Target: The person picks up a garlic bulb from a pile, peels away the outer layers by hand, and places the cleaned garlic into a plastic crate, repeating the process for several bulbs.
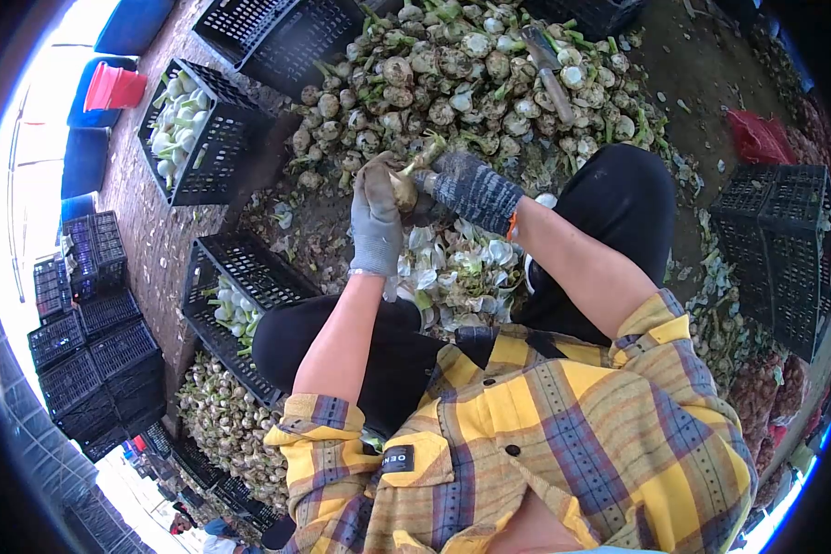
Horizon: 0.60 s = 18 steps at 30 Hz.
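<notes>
My left hand [377,212], in a light grey, soiled glove, is closed around a garlic bulb [403,191] with a short green stalk. My right hand [471,187], in a dark speckled knit glove, meets it from the other side, its fingers closed at the bulb and stalk. The exact fingertip contact is partly hidden. Beyond both hands spreads a big heap of dirty garlic bulbs [443,83]. On that heap lies a knife-like tool [550,83] with a wooden handle. Loose white peelings [462,272] cover the ground between my legs.
Black crates with pale, cleaned bulbs stand at left, one farther [222,152] and one by my knee [249,268]. More bulbs [226,415] lie lower left. Stacked crates [97,369] are far left, others [776,249] at right. A red bucket [115,88] is upper left.
</notes>
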Available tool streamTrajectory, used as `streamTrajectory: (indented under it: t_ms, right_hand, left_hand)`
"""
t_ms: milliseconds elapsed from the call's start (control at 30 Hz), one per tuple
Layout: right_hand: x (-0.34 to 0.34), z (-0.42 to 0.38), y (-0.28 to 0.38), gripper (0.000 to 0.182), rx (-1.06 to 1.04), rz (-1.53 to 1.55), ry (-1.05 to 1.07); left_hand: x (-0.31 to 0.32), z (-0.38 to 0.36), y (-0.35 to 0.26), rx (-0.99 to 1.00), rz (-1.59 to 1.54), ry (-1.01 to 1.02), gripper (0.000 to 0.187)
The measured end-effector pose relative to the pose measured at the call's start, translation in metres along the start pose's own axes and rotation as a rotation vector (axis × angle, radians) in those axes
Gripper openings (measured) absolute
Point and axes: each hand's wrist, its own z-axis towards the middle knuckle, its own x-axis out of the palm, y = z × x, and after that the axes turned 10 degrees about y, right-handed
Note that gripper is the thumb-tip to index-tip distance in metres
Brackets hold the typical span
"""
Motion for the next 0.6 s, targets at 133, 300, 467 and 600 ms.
streamTrajectory:
  t_ms: [133,300,467,600]
  right_hand:
    - [-0.004,0.003,0.005,0.026,0.154,0.077,0.066]
    - [0.001,0.005,0.010,0.027,0.267,0.314,-0.074]
    - [-0.004,0.001,0.014,0.032,0.315,1.062,-0.012]
    - [0.004,0.007,0.007,0.038,0.190,0.789,-0.023]
  left_hand:
    - [-0.008,0.008,0.004,-0.035,0.101,-0.026,0.048]
    - [0.005,0.010,-0.025,-0.360,-0.399,-0.108,0.048]
    - [0.008,0.009,-0.028,-0.291,-0.403,-0.134,0.046]
    - [-0.009,0.019,0.011,-0.085,-0.218,-0.137,0.047]
